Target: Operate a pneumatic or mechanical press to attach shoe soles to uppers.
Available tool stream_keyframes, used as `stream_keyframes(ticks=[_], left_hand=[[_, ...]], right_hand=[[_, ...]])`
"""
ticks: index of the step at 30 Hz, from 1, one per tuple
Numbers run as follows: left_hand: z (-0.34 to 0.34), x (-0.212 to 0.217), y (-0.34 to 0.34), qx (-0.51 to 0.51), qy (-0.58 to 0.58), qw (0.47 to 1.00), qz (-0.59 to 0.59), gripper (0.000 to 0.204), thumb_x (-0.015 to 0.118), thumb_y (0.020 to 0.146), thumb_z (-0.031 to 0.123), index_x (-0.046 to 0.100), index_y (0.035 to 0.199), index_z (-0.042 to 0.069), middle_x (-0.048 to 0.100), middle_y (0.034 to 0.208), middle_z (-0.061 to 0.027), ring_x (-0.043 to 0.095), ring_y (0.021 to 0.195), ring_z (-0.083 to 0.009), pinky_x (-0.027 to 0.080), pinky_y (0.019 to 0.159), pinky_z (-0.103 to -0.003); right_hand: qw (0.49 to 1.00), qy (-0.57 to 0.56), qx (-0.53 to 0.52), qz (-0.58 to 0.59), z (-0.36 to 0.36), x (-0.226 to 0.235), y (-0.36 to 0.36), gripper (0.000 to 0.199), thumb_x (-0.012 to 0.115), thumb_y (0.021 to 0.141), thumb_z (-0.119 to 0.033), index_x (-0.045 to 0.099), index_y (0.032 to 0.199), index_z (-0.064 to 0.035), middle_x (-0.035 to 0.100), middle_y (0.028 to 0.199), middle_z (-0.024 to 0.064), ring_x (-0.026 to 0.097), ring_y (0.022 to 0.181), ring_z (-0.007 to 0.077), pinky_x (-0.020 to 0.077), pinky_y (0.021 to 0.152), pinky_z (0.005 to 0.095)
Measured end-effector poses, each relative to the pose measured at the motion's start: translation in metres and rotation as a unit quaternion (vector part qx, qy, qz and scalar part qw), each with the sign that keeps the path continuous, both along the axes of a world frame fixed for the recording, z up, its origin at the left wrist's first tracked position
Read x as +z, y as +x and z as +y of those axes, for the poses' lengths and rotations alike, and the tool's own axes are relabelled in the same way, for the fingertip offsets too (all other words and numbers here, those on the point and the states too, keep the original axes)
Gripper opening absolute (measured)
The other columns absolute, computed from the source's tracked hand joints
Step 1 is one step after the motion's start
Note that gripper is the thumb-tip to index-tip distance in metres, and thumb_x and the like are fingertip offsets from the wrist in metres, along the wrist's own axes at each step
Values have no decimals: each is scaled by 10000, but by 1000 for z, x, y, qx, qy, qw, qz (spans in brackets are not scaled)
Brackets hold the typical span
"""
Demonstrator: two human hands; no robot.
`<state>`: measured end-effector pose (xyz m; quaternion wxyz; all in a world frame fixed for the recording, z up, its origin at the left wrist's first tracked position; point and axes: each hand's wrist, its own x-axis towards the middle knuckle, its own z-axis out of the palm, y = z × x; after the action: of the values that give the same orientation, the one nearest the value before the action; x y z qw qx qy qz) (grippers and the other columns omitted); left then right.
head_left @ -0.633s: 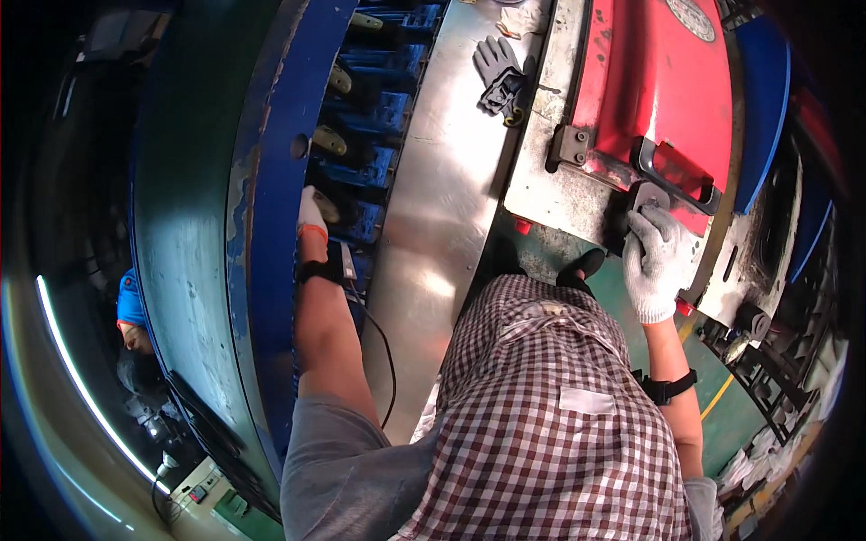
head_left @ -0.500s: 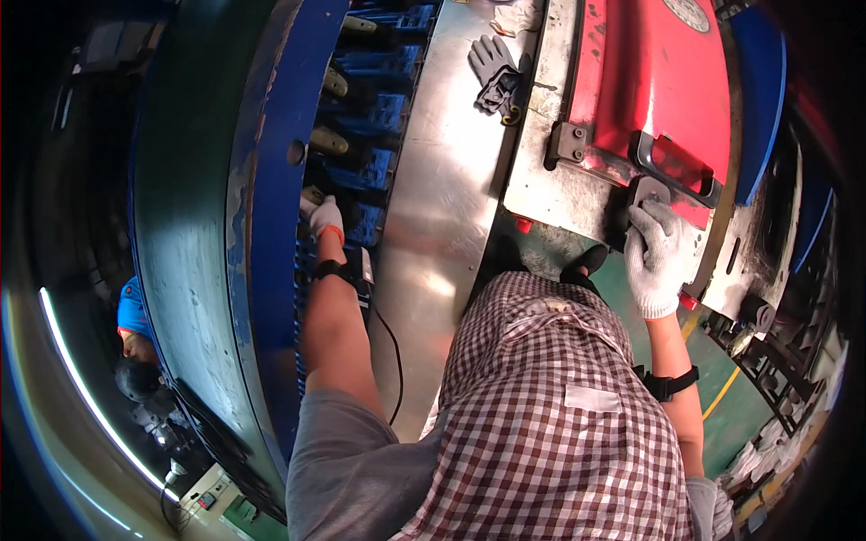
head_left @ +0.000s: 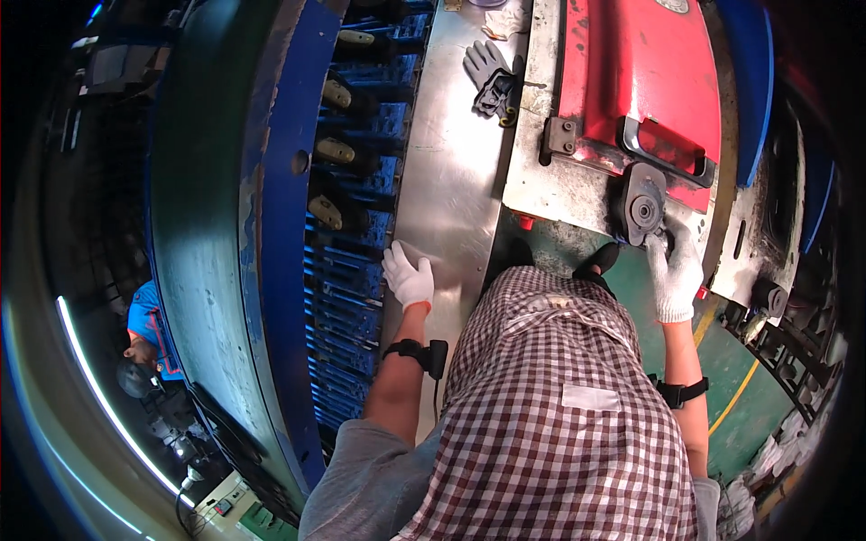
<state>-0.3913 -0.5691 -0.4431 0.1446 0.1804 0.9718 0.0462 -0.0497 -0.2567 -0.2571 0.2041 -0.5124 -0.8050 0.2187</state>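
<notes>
Leaning over a long metal surface (head_left: 451,180), the person in a checked shirt has both gloved hands at work on separate things. The right hand (head_left: 675,270) is closed around a dark handle at the lower edge of a round grey metal disc (head_left: 642,206), which sits on the steel plate (head_left: 550,180) at the near end of a red mould-like block (head_left: 663,81). The fingers wrap the handle, though what the fingertips do under it cannot be told. The left hand (head_left: 408,278) lies flat, fingers loosely spread, on the bare metal surface, close to the blue rack of dark fittings (head_left: 356,180); it holds nothing and seems only to steady the body.

Judging from how things lie, the work on the block looks to be in its early or middle part: the disc is seated against the plate, the black handle bar (head_left: 667,153) on the red block is untouched, and nothing has been lifted off. Whether the disc is being tightened or loosened cannot be told.

A spare pair of grey gloves (head_left: 489,77) lies further up the surface, well apart from both hands. Another person in blue (head_left: 144,325) stands at the far left.
</notes>
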Motion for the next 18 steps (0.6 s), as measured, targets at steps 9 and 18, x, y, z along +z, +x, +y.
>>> stream_keyframes(ticks=[9, 18], left_hand=[[32, 11, -30, 129, -23, 987, -91, 865, 711, 848, 457, 372, 1597, 187, 514, 1497, -205, 524, 1357, -395, 435, 1131, -487], [43, 14, -33, 157, -33, 983, -87, 793, 705, 857, 498, 458, 1555, 213, 550, 1460, -203, 560, 1326, -393, 466, 1101, -493]], right_hand=[[998, -45, 25, -45, 11, 2, -1, 265, 771, 851, -205, 711, 1063, -58, 737, 927, 159, 729, 839, 323, 556, 769, 393], [983, -126, -8, -134, 20, 1, -9, 243, 735, 801, -240, 715, 980, -78, 728, 896, 189, 711, 883, 384, 548, 778, 442]])
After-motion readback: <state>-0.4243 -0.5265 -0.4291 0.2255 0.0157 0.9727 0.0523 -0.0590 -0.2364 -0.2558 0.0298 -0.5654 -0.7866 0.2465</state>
